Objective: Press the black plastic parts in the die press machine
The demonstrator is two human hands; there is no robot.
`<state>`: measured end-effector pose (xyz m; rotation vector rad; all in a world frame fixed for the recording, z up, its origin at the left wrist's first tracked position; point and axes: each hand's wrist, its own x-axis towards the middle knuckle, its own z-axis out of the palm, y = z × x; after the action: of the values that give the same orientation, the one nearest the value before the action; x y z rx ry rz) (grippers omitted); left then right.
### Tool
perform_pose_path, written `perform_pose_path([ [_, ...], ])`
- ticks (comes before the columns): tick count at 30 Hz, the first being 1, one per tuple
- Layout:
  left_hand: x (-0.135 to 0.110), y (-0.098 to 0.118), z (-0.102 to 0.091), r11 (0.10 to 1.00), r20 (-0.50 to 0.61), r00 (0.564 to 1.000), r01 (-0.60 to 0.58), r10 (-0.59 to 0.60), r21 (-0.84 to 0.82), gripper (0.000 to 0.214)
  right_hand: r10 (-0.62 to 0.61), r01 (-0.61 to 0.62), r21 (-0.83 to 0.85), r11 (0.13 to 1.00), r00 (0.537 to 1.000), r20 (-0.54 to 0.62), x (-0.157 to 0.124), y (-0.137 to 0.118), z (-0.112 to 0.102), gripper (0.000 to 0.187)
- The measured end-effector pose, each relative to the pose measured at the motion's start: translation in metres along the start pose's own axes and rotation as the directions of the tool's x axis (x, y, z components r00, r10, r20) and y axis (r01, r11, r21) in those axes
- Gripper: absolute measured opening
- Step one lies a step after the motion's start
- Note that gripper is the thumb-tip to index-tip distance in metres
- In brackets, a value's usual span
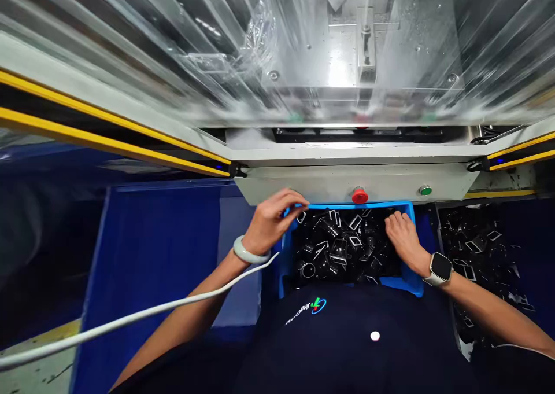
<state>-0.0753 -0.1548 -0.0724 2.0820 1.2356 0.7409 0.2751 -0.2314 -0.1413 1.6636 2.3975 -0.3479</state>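
A blue bin (410, 213) full of small black glossy parts (340, 249), some with pale rectangular or round rims, stands right in front of my body. My left hand (275, 217) is over the bin's left back corner, thumb and fingers pinched together. Whatever may be between those fingertips is too small to make out. On the bin's right side, my right hand (403, 235) is lowered to the black parts with its fingers curled in. Its fingertips are partly hidden, so I cannot see what they hold.
Behind the bin runs a pale machine panel with a red button (359, 195) and a green button (425, 190). Above it hangs a clear plastic curtain (217, 47). More black parts (477, 243) lie at the right. A white cable (143, 315) crosses my left forearm.
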Motion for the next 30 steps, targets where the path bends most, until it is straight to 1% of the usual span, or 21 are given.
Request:
perform_pose_path([
  [1, 0.0, 0.003, 0.003, 0.998, 0.084, 0.995, -0.058, 0.06, -0.028, 0.016, -0.007, 0.007, 0.011, 1.0, 1.0, -0.008, 0.002, -0.001, 0.009, 0.05],
  [3, 0.002, 0.007, 0.009, 0.985, 0.254, 0.951, -0.171, 0.175, -0.037, 0.016, -0.028, 0.029, 0.016, 0.999, 1.0, -0.012, 0.007, 0.001, 0.02, 0.058],
  [5, 0.007, 0.009, 0.017, 0.956, 0.406, 0.874, -0.295, 0.266, 0.009, 0.018, -0.033, 0.033, 0.003, 0.999, 0.999, 0.005, 0.012, 0.005, 0.022, 0.059],
  [7, 0.014, 0.009, 0.025, 0.913, 0.539, 0.785, -0.401, 0.305, 0.068, 0.022, -0.024, 0.024, 0.0, 1.0, 1.0, 0.018, 0.015, 0.009, 0.021, 0.057],
  [9, 0.02, 0.009, 0.031, 0.878, 0.633, 0.713, -0.467, 0.302, 0.108, 0.03, -0.024, 0.023, 0.004, 1.0, 1.0, 0.018, 0.015, 0.009, 0.019, 0.056],
  [11, 0.023, 0.01, 0.035, 0.855, 0.676, 0.679, -0.499, 0.287, 0.139, 0.037, -0.028, 0.028, 0.005, 1.0, 1.0, 0.012, 0.013, 0.007, 0.018, 0.056],
  [12, 0.024, 0.011, 0.036, 0.846, 0.682, 0.674, -0.512, 0.285, 0.153, 0.038, -0.03, 0.029, 0.006, 1.0, 1.0, 0.007, 0.012, 0.006, 0.016, 0.055],
  [14, 0.022, 0.014, 0.037, 0.833, 0.673, 0.685, -0.521, 0.278, 0.186, 0.032, -0.031, 0.031, -0.005, 1.0, 1.0, 0.003, 0.01, 0.003, 0.012, 0.053],
  [15, 0.021, 0.016, 0.036, 0.837, 0.656, 0.703, -0.51, 0.275, 0.196, 0.026, -0.031, 0.031, -0.024, 0.999, 0.999, 0.007, 0.01, 0.001, 0.008, 0.051],
  [16, 0.019, 0.018, 0.033, 0.855, 0.628, 0.732, -0.48, 0.267, 0.197, 0.022, -0.029, 0.029, -0.05, 0.998, 1.0, 0.011, 0.01, -0.001, 0.003, 0.05],
  [17, 0.018, 0.02, 0.029, 0.888, 0.585, 0.772, -0.423, 0.249, 0.179, 0.019, -0.025, 0.026, -0.078, 0.997, 1.0, 0.016, 0.009, -0.002, -0.003, 0.048],
  [19, 0.016, 0.023, 0.018, 0.976, 0.461, 0.873, -0.211, 0.161, 0.06, 0.017, -0.007, 0.008, -0.116, 0.993, 1.0, 0.012, 0.007, -0.003, -0.019, 0.044],
  [20, 0.015, 0.023, 0.012, 0.996, 0.39, 0.917, -0.072, 0.086, -0.05, 0.018, 0.004, -0.004, -0.108, 0.994, 1.0, -0.001, 0.006, -0.002, -0.027, 0.041],
  [21, 0.015, 0.023, 0.006, 0.979, 0.325, 0.946, 0.073, -0.008, -0.188, 0.019, 0.011, -0.012, -0.071, 0.997, 1.0, -0.023, 0.004, -0.001, -0.036, 0.037],
  [22, 0.016, 0.022, 0.001, 0.918, 0.275, 0.956, 0.201, -0.107, -0.341, 0.021, 0.014, -0.014, -0.003, 1.0, 0.998, -0.055, 0.001, 0.001, -0.045, 0.032],
  [23, 0.017, 0.02, -0.002, 0.82, 0.243, 0.949, 0.297, -0.199, -0.489, 0.025, 0.013, -0.004, 0.093, 0.996, 0.995, -0.097, 0.0, 0.002, -0.054, 0.027],
  [24, 0.019, 0.019, -0.003, 0.704, 0.232, 0.933, 0.361, -0.276, -0.612, 0.029, 0.012, 0.019, 0.21, 0.977, 0.989, -0.146, -0.002, 0.003, -0.062, 0.024],
  [26, 0.023, 0.017, -0.002, 0.499, 0.254, 0.896, 0.417, -0.363, -0.76, 0.037, 0.022, 0.095, 0.443, 0.891, 0.967, -0.253, -0.002, 0.001, -0.078, 0.023],
  [27, 0.025, 0.017, 0.001, 0.437, 0.27, 0.886, 0.427, -0.377, -0.791, 0.04, 0.037, 0.138, 0.532, 0.835, 0.952, -0.305, 0.0, -0.003, -0.085, 0.024],
  [28, 0.028, 0.018, 0.005, 0.406, 0.282, 0.883, 0.431, -0.376, -0.806, 0.041, 0.054, 0.179, 0.597, 0.782, 0.935, -0.352, 0.002, -0.008, -0.092, 0.024],
  [30, 0.032, 0.021, 0.012, 0.402, 0.291, 0.891, 0.423, -0.35, -0.812, 0.041, 0.091, 0.24, 0.669, 0.703, 0.903, -0.419, 0.01, -0.021, -0.105, 0.023],
])
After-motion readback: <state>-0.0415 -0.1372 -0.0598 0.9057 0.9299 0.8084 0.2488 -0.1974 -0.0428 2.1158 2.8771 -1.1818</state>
